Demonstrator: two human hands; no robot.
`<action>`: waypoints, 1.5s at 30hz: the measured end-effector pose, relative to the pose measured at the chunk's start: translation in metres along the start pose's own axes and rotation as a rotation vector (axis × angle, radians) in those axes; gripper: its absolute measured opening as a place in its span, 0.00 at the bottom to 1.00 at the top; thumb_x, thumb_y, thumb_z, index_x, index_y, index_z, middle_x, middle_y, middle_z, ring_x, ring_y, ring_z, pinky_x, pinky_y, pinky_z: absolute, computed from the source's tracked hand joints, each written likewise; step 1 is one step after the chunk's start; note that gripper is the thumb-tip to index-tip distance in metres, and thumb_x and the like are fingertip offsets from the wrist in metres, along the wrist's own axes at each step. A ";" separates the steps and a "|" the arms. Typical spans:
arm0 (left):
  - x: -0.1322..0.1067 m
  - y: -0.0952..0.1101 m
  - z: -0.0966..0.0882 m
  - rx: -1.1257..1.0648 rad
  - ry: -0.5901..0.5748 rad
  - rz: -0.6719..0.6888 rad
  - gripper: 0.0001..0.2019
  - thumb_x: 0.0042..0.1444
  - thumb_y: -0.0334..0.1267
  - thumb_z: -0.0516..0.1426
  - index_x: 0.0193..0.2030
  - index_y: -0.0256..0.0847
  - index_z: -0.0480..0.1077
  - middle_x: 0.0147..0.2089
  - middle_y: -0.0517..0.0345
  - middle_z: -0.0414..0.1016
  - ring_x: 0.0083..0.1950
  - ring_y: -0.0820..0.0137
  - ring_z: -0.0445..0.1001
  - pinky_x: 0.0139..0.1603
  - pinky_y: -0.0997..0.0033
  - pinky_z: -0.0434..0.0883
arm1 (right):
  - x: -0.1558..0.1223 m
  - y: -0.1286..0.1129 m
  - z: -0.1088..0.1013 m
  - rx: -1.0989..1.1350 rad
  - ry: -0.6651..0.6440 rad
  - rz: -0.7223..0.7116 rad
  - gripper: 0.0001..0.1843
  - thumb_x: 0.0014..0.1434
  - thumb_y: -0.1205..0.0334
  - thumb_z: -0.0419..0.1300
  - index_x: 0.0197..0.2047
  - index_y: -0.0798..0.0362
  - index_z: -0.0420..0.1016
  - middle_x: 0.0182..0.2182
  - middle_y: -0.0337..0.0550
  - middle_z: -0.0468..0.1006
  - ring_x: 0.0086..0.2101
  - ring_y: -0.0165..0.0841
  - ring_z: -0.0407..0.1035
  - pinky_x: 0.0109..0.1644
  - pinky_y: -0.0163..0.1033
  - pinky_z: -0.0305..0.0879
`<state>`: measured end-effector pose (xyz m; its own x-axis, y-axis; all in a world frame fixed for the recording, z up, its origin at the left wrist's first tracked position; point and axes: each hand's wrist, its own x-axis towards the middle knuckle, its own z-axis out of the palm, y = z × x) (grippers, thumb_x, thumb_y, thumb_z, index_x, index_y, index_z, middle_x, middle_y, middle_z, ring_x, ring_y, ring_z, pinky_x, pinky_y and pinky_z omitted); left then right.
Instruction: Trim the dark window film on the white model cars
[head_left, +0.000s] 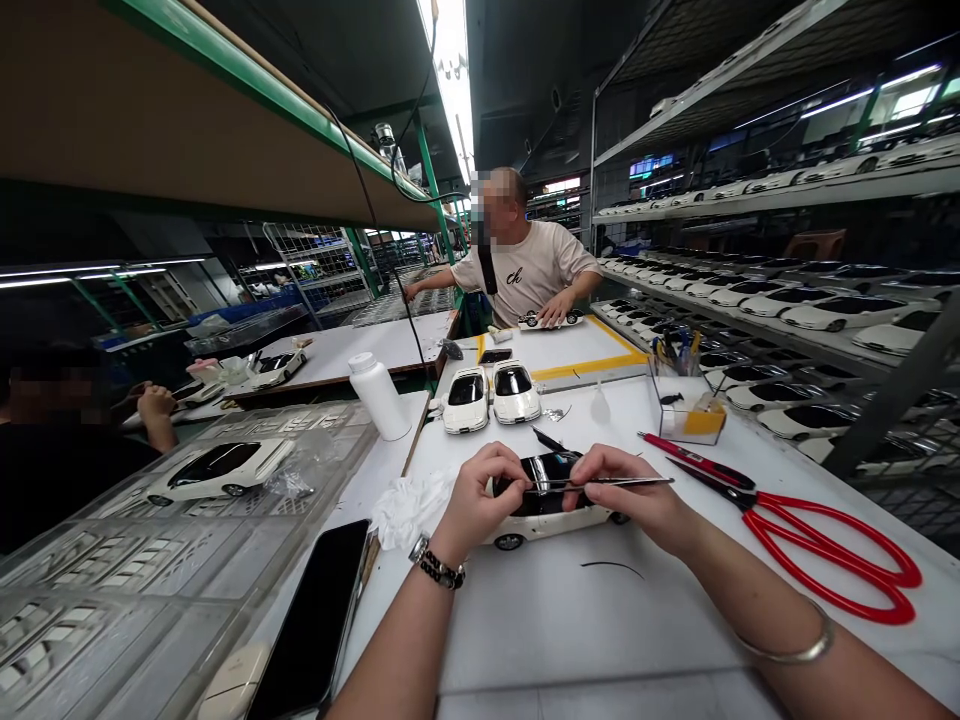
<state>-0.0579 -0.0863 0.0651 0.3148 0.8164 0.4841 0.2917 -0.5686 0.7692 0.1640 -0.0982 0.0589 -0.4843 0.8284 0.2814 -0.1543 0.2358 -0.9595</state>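
At a white table (pixel 525 625), the left hand (pixel 480 490) has its fingers clasped around a white toy car (pixel 547 505), which sits just above the tabletop, apparently steadied for close work. The right hand (pixel 630 497) has its fingers closed on slim metal tweezers (pixel 607 482), which lie across the car's dark roof. Red-handled scissors (pixel 825 550) lie near the right hand, seemingly within easy reach, and two more toy cars (pixel 491 393) stand farther ahead.

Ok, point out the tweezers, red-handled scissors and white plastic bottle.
Tweezers (pixel 630 481): head view, metal tip.
Red-handled scissors (pixel 832 553): head view, handle loop.
White plastic bottle (pixel 379 398): head view, body.
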 end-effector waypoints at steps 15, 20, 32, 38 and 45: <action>0.003 -0.006 -0.004 -0.096 0.072 -0.093 0.17 0.58 0.43 0.52 0.23 0.36 0.70 0.34 0.52 0.70 0.37 0.71 0.69 0.39 0.70 0.67 | 0.001 0.008 -0.012 -0.035 0.056 -0.161 0.07 0.59 0.58 0.58 0.37 0.53 0.68 0.32 0.45 0.76 0.36 0.32 0.70 0.40 0.39 0.66; 0.002 0.000 0.000 -0.109 -0.025 -0.097 0.10 0.53 0.41 0.59 0.30 0.35 0.75 0.33 0.51 0.72 0.33 0.71 0.69 0.34 0.72 0.67 | 0.000 0.002 -0.004 -0.063 0.042 -0.087 0.10 0.58 0.55 0.59 0.37 0.54 0.68 0.33 0.45 0.76 0.37 0.32 0.70 0.39 0.37 0.65; 0.002 0.003 -0.002 0.041 0.052 -0.047 0.05 0.49 0.32 0.57 0.25 0.36 0.73 0.27 0.55 0.72 0.27 0.76 0.64 0.29 0.75 0.63 | 0.000 0.005 0.000 -0.119 0.006 -0.101 0.10 0.60 0.55 0.57 0.39 0.54 0.68 0.36 0.46 0.76 0.40 0.32 0.70 0.45 0.38 0.66; 0.001 -0.001 0.001 0.126 0.166 -0.027 0.04 0.47 0.30 0.56 0.24 0.37 0.71 0.26 0.58 0.70 0.26 0.76 0.63 0.28 0.75 0.62 | 0.000 0.006 0.003 -0.149 0.009 -0.107 0.10 0.60 0.56 0.56 0.40 0.54 0.69 0.37 0.46 0.76 0.41 0.31 0.70 0.46 0.38 0.66; 0.001 -0.008 -0.006 0.028 0.397 -0.099 0.06 0.54 0.36 0.55 0.28 0.37 0.68 0.28 0.59 0.67 0.31 0.74 0.63 0.32 0.74 0.63 | -0.002 0.003 -0.003 -0.093 0.051 -0.098 0.10 0.60 0.56 0.57 0.40 0.53 0.68 0.36 0.45 0.77 0.42 0.32 0.70 0.45 0.38 0.65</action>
<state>-0.0657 -0.0803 0.0620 -0.0878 0.8398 0.5357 0.3297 -0.4830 0.8112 0.1668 -0.0978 0.0556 -0.4258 0.8234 0.3750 -0.1174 0.3607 -0.9253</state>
